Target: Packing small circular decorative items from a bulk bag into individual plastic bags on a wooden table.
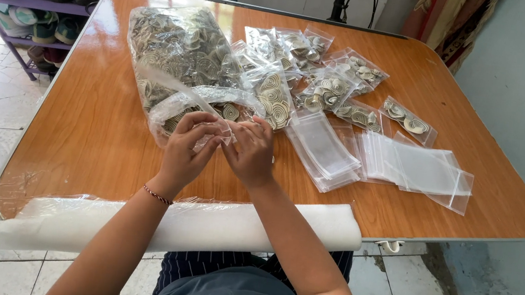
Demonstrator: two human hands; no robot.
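Both hands' grips, left hand (188, 139) and right hand (250, 149), are pinching shut on one small clear plastic zip pouch (218, 133), steadying it beside the big clear bag of pale spiral discs (183, 56).

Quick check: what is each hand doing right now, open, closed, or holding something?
Left hand: closed, fingers pinching a small clear plastic bag.
Right hand: closed on the same small clear plastic bag, beside the big bag of coiled pieces.

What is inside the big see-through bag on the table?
The big clear bag is packed with small round spiral pieces in pale metal colours. Only the outer ones show; those deeper inside are covered. Both hands, left and right, meet at its open end.
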